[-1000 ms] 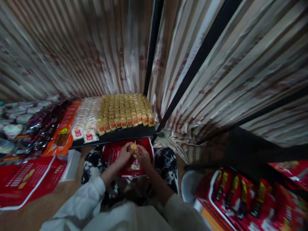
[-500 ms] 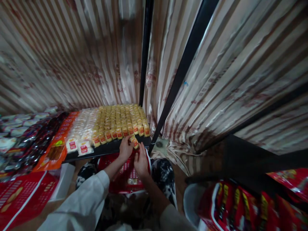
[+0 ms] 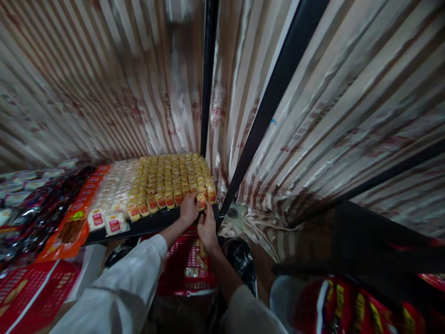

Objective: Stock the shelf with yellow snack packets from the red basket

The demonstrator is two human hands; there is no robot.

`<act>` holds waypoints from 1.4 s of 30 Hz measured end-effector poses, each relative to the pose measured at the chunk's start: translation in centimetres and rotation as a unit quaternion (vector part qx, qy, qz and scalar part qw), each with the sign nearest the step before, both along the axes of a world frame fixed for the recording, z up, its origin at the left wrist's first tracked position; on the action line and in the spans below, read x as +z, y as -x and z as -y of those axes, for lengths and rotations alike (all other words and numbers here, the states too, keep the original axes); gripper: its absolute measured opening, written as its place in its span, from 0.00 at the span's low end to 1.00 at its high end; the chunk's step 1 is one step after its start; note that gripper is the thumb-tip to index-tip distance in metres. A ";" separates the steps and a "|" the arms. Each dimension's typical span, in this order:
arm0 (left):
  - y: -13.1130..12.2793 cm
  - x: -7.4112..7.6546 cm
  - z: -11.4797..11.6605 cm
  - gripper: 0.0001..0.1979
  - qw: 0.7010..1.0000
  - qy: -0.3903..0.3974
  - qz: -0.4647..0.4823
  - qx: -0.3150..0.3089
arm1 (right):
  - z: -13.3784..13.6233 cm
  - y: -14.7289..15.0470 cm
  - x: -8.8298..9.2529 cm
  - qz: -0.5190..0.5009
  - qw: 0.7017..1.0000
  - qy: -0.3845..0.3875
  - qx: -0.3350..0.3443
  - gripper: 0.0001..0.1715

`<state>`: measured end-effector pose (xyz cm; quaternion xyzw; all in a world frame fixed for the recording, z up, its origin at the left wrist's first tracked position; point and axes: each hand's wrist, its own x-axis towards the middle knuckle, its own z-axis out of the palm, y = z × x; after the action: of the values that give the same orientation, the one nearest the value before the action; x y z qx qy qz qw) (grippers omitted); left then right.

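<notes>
Both hands meet at the front edge of the rows of small yellow packets (image 3: 167,178) on the black shelf (image 3: 146,225). Between them is one yellow packet (image 3: 201,200) with a red label, at the front of the rows near their right end. My left hand (image 3: 189,209) pinches it from the left. My right hand (image 3: 207,227) has its fingertips against its lower right side, fingers extended. Below the hands sits a red basket (image 3: 181,273) with a few yellow packets inside.
White packets (image 3: 115,222), an orange bag (image 3: 69,227) and dark shiny packs (image 3: 45,218) lie left of the yellow rows. Black posts (image 3: 260,116) stand before striped curtains (image 3: 313,120). Red packs (image 3: 358,306) are at the lower right.
Both hands have moved up and slightly right with the yellow packet, from in front of the shelf edge to the front of the rows. The camera view has shifted slightly.
</notes>
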<state>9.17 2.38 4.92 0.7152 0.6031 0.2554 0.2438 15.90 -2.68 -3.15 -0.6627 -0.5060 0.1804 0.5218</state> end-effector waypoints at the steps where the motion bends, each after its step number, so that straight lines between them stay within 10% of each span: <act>1: -0.2 -0.1 -0.1 0.18 1.000 -0.001 0.001 -0.003 | 0.2 0.0 0.0 0.006 1.000 -0.002 0.000 0.36; 42: -1.4 -2.5 -0.7 0.19 0.997 -0.056 0.061 -0.001 | 0.2 -0.6 -0.5 0.047 0.998 -0.027 -0.019 0.36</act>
<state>10.62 3.13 2.38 0.7113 0.5716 0.3313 0.2401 16.52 -2.91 -3.69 -0.6657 -0.5218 0.1248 0.5186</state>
